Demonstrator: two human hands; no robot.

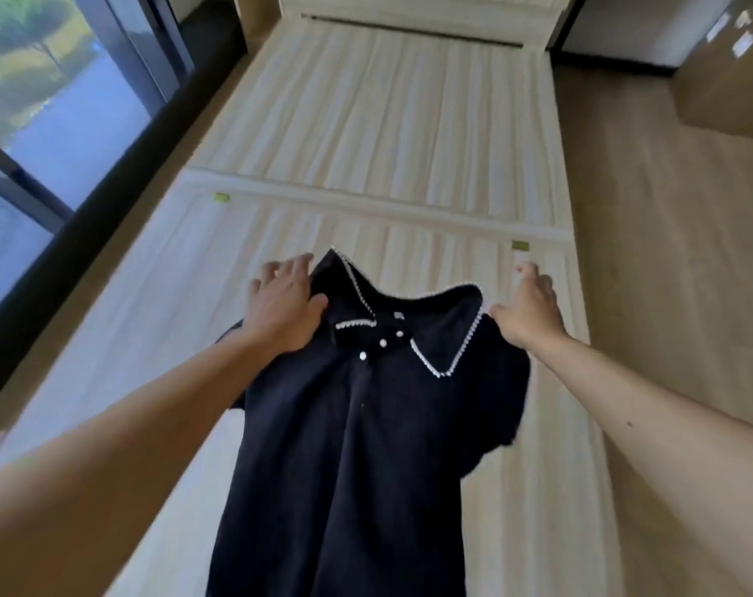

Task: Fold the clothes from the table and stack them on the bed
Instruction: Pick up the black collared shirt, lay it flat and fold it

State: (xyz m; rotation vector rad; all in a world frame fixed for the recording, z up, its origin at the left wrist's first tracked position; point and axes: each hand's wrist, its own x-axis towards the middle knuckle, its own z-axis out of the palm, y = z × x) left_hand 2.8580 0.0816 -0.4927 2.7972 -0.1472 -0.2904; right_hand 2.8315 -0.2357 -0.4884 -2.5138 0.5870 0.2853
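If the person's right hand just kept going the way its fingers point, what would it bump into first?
Probably the pale wooden slatted bed platform. The right hand, gripping the shoulder of the black collared shirt with white trim, points forward and slightly down over it; nothing else shows in that line, though depth is hard to judge.
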